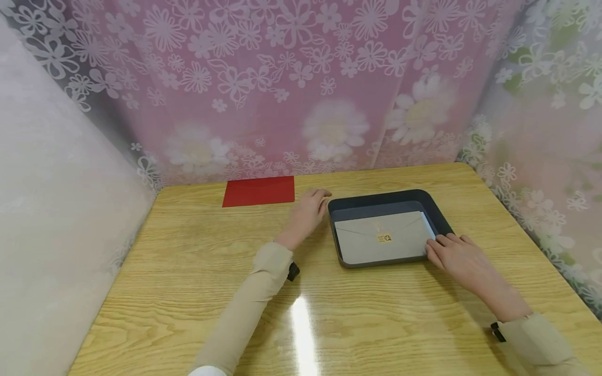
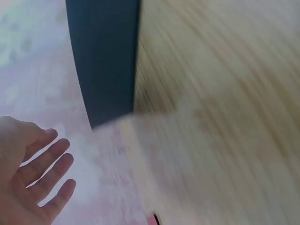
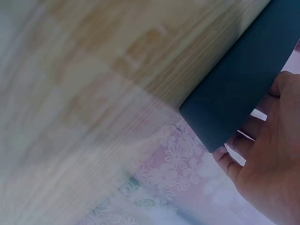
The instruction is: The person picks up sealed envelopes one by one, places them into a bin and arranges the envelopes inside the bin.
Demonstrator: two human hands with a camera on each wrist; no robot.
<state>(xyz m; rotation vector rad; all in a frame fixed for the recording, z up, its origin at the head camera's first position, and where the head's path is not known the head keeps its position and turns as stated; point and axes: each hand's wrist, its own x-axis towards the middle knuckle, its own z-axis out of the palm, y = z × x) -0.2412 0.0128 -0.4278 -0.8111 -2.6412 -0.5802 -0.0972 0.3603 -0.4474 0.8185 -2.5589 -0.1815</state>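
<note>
A dark grey rectangular tray lies on the table, holding a beige envelope with a small gold sticker on its flap. A pale bluish edge shows from under the envelope's right side. My left hand is beside the tray's far left corner; the left wrist view shows that hand with loose, spread fingers, apart from the tray wall. At the near right corner, my right hand has its fingers bent over the rim. In the right wrist view, the hand holds the dark wall, its fingertips partly hidden behind it.
A red envelope lies flat at the table's back edge, left of the tray. Flowered pink cloth hangs behind the wooden table, with more cloth at both sides. Small black devices are worn at the wrists.
</note>
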